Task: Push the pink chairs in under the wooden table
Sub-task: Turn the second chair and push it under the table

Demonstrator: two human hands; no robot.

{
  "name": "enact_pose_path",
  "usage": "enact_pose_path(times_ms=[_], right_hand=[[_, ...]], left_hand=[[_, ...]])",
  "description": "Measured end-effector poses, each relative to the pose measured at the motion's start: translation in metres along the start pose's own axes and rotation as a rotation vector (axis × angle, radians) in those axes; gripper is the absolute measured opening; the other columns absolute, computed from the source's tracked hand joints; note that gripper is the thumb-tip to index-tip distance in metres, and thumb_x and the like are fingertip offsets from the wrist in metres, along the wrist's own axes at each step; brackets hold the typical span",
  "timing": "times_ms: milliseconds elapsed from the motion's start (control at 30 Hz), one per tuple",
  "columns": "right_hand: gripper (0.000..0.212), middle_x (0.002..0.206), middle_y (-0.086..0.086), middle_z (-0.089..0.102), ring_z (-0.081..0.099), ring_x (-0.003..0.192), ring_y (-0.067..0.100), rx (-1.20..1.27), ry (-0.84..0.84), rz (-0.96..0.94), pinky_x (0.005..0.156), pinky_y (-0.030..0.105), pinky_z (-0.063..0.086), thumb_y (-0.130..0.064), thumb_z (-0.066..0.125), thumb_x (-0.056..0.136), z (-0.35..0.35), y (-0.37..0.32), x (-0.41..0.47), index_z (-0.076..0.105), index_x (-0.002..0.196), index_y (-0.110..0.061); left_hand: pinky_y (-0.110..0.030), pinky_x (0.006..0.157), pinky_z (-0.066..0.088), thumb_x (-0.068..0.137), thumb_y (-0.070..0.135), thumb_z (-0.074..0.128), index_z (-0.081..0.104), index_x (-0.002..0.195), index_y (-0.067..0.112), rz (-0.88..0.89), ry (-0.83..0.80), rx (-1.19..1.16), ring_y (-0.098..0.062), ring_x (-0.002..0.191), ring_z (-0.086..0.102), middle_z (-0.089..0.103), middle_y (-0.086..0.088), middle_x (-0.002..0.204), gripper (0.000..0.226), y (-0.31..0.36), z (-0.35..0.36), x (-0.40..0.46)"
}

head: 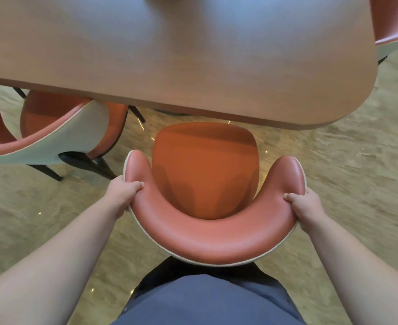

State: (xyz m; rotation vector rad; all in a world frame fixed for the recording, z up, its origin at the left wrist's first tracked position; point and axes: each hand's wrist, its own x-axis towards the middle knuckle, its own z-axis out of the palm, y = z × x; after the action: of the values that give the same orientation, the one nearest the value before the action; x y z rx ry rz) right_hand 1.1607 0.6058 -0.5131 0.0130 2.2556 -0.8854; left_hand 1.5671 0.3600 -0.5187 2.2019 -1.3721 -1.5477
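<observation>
A pink chair (207, 235) with a curved backrest and an orange seat stands right below me, facing the wooden table (181, 55). The front of its seat lies just at the table's near edge. My left hand (123, 193) grips the left side of the backrest, thumb on the inner padding. My right hand (304, 207) grips the right side the same way. A second pink chair (52, 134) stands to the left, its seat partly under the table. A third pink chair (392, 19) shows at the top right, at the table's end.
The floor (345, 184) is beige stone with small light reflections. Dark legs of the left chair (87, 165) reach close to the held chair's left arm. My blue-clothed body fills the bottom centre. A dark object peeks in at the table's far edge.
</observation>
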Motion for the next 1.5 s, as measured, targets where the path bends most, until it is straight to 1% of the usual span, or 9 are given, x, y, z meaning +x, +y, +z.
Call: enact_pose_path(times_ms=[200, 333, 533, 767, 933, 1000, 1133, 1267, 1500], right_hand=[[0.029, 0.095, 0.009, 0.064, 0.062, 0.086, 0.032, 0.023, 0.008, -0.002, 0.073, 0.036, 0.05, -0.007, 0.073, 0.08, 0.013, -0.028, 0.038, 0.058, 0.105, -0.011], [0.029, 0.093, 0.006, 0.065, 0.063, 0.086, 0.03, 0.033, 0.023, 0.019, 0.074, 0.037, 0.049, -0.008, 0.073, 0.08, 0.027, -0.04, 0.058, 0.06, 0.106, -0.013], [0.025, 0.092, -0.001, 0.067, 0.064, 0.081, 0.018, 0.115, 0.05, 0.025, 0.067, 0.031, 0.047, -0.007, 0.07, 0.08, 0.044, -0.044, 0.07, 0.06, 0.101, -0.018], [0.026, 0.094, 0.003, 0.068, 0.065, 0.084, 0.024, 0.156, 0.062, 0.045, 0.076, 0.036, 0.049, -0.005, 0.07, 0.082, 0.057, -0.053, 0.087, 0.062, 0.106, -0.014], [0.028, 0.093, 0.002, 0.067, 0.063, 0.082, 0.022, 0.15, 0.075, 0.045, 0.079, 0.037, 0.049, -0.006, 0.07, 0.083, 0.066, -0.056, 0.091, 0.06, 0.108, -0.013], [0.029, 0.093, 0.0, 0.066, 0.063, 0.082, 0.02, 0.154, 0.081, 0.05, 0.077, 0.036, 0.049, -0.006, 0.07, 0.083, 0.068, -0.059, 0.092, 0.06, 0.108, -0.015], [0.031, 0.091, -0.003, 0.066, 0.063, 0.08, 0.017, 0.162, 0.097, 0.05, 0.066, 0.03, 0.047, -0.007, 0.071, 0.081, 0.074, -0.059, 0.095, 0.06, 0.108, -0.017], [0.029, 0.092, 0.0, 0.067, 0.064, 0.082, 0.022, 0.147, 0.095, 0.068, 0.079, 0.038, 0.051, -0.008, 0.071, 0.081, 0.081, -0.055, 0.098, 0.06, 0.107, -0.016], [0.024, 0.089, -0.004, 0.067, 0.064, 0.08, 0.017, 0.163, 0.101, 0.058, 0.078, 0.036, 0.049, -0.008, 0.071, 0.082, 0.086, -0.059, 0.101, 0.06, 0.1, -0.021]], left_hand=[[-0.035, 0.062, 0.051, 0.084, 0.018, 0.072, 0.063, 0.112, 0.012, -0.004, 0.001, 0.003, -0.035, 0.089, 0.067, 0.067, -0.011, 0.102, 0.031, 0.039, 0.013, 0.039], [-0.038, 0.068, 0.056, 0.083, 0.017, 0.073, 0.064, 0.116, 0.009, -0.003, 0.004, 0.002, -0.032, 0.092, 0.068, 0.07, -0.013, 0.107, 0.035, 0.059, 0.019, 0.069], [-0.035, 0.064, 0.053, 0.083, 0.018, 0.074, 0.065, 0.112, 0.015, 0.011, -0.021, 0.019, -0.029, 0.092, 0.069, 0.071, -0.008, 0.105, 0.031, 0.081, 0.025, 0.104], [-0.037, 0.068, 0.055, 0.085, 0.019, 0.073, 0.063, 0.113, 0.014, 0.037, -0.034, 0.046, -0.03, 0.093, 0.068, 0.069, -0.008, 0.105, 0.031, 0.107, 0.03, 0.133], [-0.047, 0.079, 0.06, 0.086, 0.016, 0.072, 0.064, 0.113, 0.014, 0.028, -0.039, 0.021, -0.034, 0.096, 0.069, 0.07, -0.013, 0.108, 0.028, 0.103, 0.03, 0.141], [-0.046, 0.075, 0.06, 0.086, 0.016, 0.072, 0.065, 0.11, 0.015, 0.03, -0.042, 0.02, -0.035, 0.094, 0.069, 0.07, -0.013, 0.107, 0.025, 0.105, 0.031, 0.143], [-0.036, 0.06, 0.054, 0.086, 0.02, 0.071, 0.062, 0.1, 0.022, 0.023, -0.052, 0.052, -0.031, 0.085, 0.07, 0.07, -0.009, 0.101, 0.016, 0.113, 0.032, 0.147], [-0.04, 0.066, 0.057, 0.086, 0.02, 0.072, 0.063, 0.108, 0.019, 0.018, -0.051, 0.06, -0.033, 0.088, 0.07, 0.07, -0.011, 0.103, 0.023, 0.114, 0.03, 0.154], [-0.048, 0.076, 0.06, 0.088, 0.019, 0.072, 0.062, 0.114, 0.013, 0.021, -0.038, 0.065, -0.036, 0.093, 0.069, 0.07, -0.012, 0.105, 0.029, 0.116, 0.032, 0.161]])
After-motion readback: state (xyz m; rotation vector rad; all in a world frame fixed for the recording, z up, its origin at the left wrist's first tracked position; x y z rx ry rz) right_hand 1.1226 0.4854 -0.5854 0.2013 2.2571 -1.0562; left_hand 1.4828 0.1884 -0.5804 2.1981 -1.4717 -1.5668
